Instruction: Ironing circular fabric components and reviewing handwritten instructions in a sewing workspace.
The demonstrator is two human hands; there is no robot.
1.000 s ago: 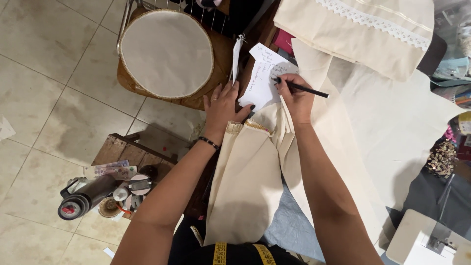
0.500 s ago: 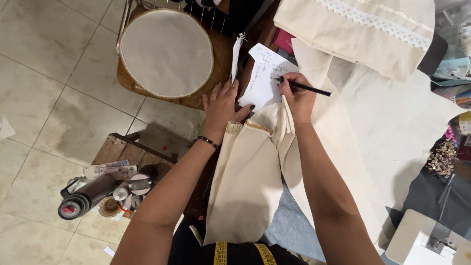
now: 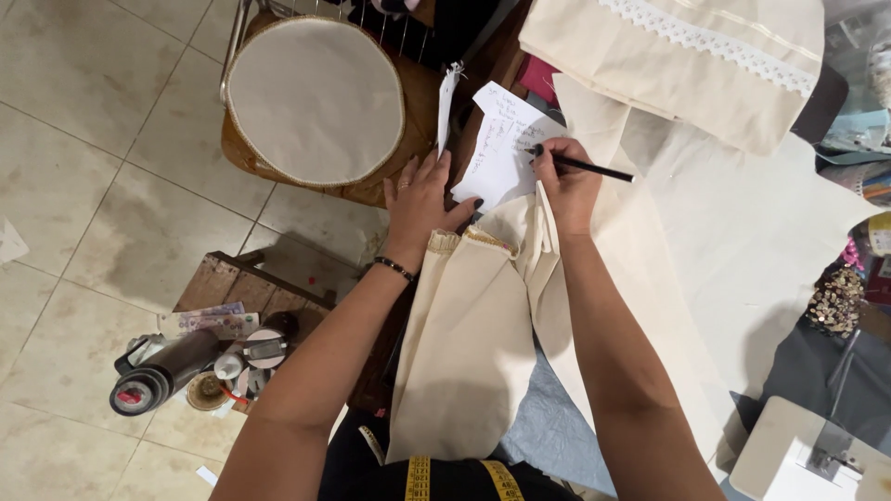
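Two hands work over cream cloth (image 3: pixel 742 241) above tiled floor (image 3: pixel 83 186).

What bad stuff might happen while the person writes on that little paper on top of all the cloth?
The right hand writes with a black pen on white paper lying partly on cream fabric, so a slip might mark the cloth. The left hand pins only the paper's lower edge, so it may shift and smear the writing. The fabric hangs over the lap and could slide toward the tiled floor.
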